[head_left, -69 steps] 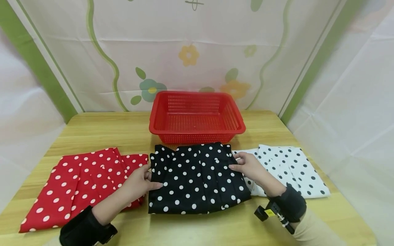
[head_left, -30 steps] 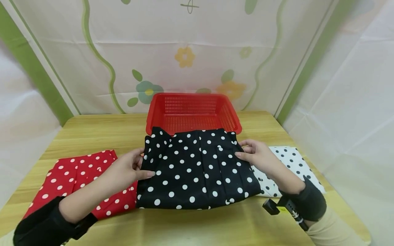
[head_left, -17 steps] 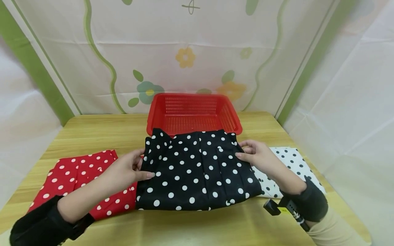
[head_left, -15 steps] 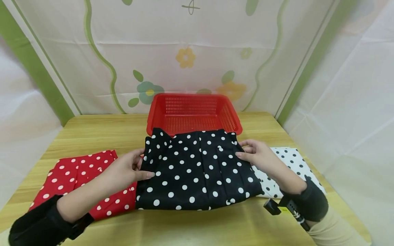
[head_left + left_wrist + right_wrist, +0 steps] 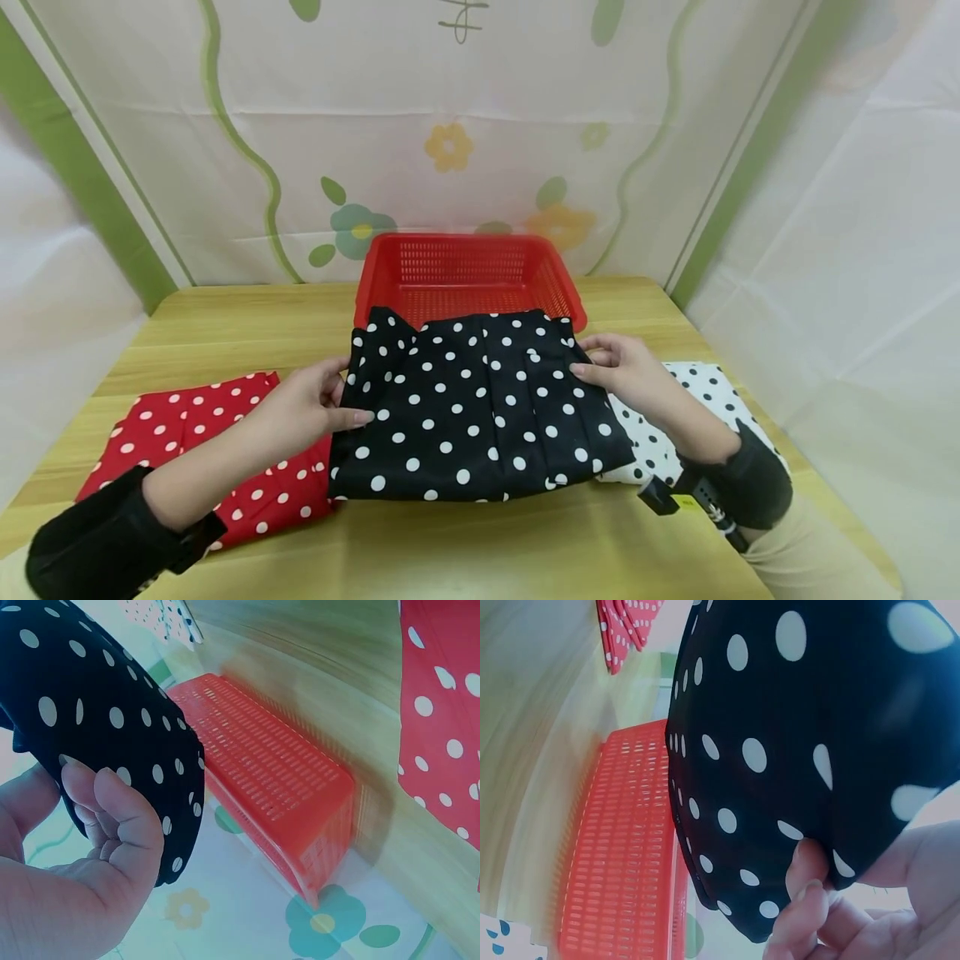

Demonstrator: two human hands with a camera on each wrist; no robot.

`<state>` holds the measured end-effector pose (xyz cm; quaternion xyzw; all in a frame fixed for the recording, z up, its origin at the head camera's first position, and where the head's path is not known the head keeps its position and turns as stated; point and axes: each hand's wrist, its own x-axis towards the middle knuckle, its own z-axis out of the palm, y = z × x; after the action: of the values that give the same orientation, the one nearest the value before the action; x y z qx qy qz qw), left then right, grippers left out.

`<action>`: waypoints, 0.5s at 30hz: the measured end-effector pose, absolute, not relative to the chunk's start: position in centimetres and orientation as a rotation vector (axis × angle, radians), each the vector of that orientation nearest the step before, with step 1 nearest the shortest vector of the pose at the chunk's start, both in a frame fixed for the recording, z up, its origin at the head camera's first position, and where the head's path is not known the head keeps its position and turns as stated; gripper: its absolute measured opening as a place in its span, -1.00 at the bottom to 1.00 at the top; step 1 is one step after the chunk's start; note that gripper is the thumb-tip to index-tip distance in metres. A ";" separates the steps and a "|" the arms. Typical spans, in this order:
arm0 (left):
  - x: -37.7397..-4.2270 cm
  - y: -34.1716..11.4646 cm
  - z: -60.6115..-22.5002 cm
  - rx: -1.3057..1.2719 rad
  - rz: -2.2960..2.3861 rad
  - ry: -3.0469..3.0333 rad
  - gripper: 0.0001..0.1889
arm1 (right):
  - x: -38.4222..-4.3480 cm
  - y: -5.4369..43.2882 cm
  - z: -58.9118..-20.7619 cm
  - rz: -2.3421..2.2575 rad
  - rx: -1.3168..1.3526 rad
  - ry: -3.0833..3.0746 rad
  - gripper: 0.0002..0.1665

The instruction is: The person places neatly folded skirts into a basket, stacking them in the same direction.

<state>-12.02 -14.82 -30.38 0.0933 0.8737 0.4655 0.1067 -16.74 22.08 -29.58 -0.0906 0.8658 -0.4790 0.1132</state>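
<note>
A folded black cloth with white polka dots (image 5: 472, 408) is held up off the table between both hands, in front of the basket. My left hand (image 5: 311, 400) pinches its left edge, thumb on the near face and fingers behind. The right hand (image 5: 626, 375) grips the right edge the same way. In the left wrist view the left hand's curled fingers (image 5: 124, 810) lie against the cloth. The right wrist view has the fingertips (image 5: 808, 862) pressing the cloth's edge. What kind of item the folded cloth is cannot be told.
A red perforated plastic basket (image 5: 558, 287) stands at the table's back, partly hidden by the black cloth. Folded red cloth with white dots (image 5: 187, 417) lies at left on the wooden table (image 5: 450, 550). White cloth with black dots (image 5: 712, 392) lies at right, partly behind the right arm.
From the first frame, both hands have lifted the black cloth off the table and toward the basket, which it now overlaps in view. Over the last second it has barely moved.
</note>
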 end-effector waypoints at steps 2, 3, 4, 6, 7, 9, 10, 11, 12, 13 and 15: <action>-12.3 -14.8 -30.2 0.277 1.375 2.566 -0.23 | -17.0 22.0 -29.5 -1.399 -0.269 2.545 -0.52; -12.4 -14.9 -30.1 0.279 1.376 2.561 -0.23 | -17.1 21.9 -29.5 -1.399 -0.270 2.548 -0.52; -12.5 -14.9 -30.0 0.284 1.375 2.560 -0.23 | -17.2 21.9 -29.4 -1.401 -0.265 2.549 -0.52; -12.8 -14.9 -29.8 0.299 1.372 2.565 -0.24 | -17.6 21.7 -29.4 -1.406 -0.264 2.558 -0.53; -12.9 -14.9 -29.7 0.300 1.369 2.569 -0.24 | -17.7 21.7 -29.3 -1.407 -0.261 2.563 -0.53; -13.1 -14.8 -29.5 0.294 1.358 2.587 -0.23 | -18.1 21.6 -29.2 -1.405 -0.245 2.583 -0.52; -13.3 -14.7 -29.4 0.288 1.357 2.595 -0.24 | -18.3 21.6 -29.2 -1.406 -0.237 2.592 -0.51; -13.4 -14.6 -29.2 0.277 1.358 2.604 -0.24 | -18.5 21.5 -29.2 -1.406 -0.230 2.606 -0.51; -13.5 -14.5 -29.1 0.265 1.356 2.615 -0.24 | -18.8 21.5 -29.2 -1.411 -0.219 2.615 -0.50; -13.7 -14.4 -29.0 0.257 1.360 2.623 -0.25 | -19.0 21.4 -29.2 -1.415 -0.215 2.628 -0.50; -14.0 -14.1 -28.9 0.246 1.364 2.642 -0.26 | -19.5 21.4 -29.2 -1.443 -0.208 2.641 -0.50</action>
<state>-14.01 -14.10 -28.91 0.0821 0.8828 0.4557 0.0790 -19.55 21.42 -29.21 -0.0689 0.8737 -0.4775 0.0623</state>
